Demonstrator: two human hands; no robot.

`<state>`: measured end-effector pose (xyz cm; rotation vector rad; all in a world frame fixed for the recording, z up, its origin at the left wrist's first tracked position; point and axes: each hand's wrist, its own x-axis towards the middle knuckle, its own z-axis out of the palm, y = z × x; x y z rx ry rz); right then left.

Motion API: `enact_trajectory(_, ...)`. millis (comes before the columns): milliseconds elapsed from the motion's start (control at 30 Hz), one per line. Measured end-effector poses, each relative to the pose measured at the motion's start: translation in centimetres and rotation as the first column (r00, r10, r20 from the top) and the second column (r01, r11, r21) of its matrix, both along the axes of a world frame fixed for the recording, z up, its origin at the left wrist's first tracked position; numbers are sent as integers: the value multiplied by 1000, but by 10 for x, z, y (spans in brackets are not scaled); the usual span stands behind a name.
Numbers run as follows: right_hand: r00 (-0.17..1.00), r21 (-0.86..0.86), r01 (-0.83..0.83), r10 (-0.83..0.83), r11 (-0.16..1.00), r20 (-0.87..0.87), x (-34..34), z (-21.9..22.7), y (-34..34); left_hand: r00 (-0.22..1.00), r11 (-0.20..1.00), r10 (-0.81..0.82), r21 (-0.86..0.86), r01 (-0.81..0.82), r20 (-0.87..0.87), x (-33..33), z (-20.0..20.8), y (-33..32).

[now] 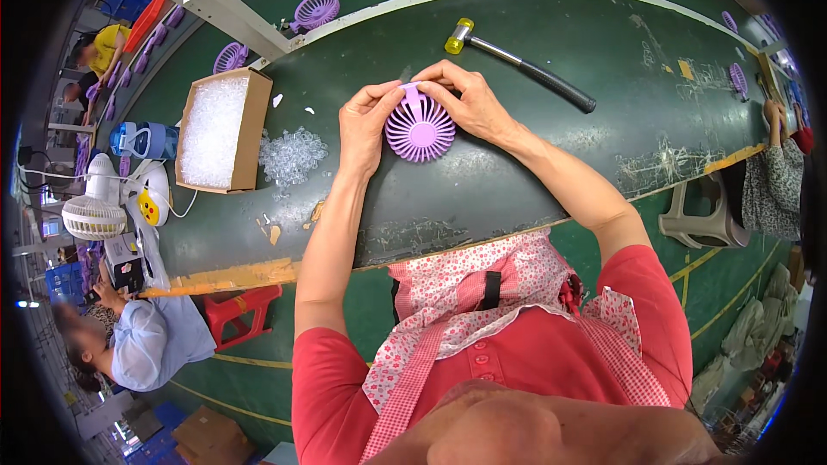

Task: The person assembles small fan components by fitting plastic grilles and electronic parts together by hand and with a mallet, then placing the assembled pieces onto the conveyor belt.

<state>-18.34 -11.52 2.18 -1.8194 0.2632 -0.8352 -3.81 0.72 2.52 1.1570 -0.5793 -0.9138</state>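
A purple fan grille, round with thin ribs and a solid disc in its middle, lies on the dark green worktable. My left hand grips its narrow top part from the left, thumb and forefinger closed near the tip. From the right, my right hand pinches the same top part, its fingertips almost meeting the left ones. Fingers hide whatever small piece may sit between them. Beyond my right hand rests a hammer with a yellow head and black handle.
Left of my hands are a pile of small clear plastic pieces and a cardboard box full of them. A white desk fan and a blue bottle stand farther left. More purple fans lie beyond the table's far edge. Co-workers sit at both sides.
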Motion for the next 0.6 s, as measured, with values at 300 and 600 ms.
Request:
enact_trajectory(300,994,14,-25,26,1000,-103,-3,8,-14,992,996,-60,-70,53,-112,-2,-8,-6)
enact_trajectory(600,988,-140,73,-91,987,-127,-7,8,-19,976,998,-47,-58,35,-215,-2,-10,-4)
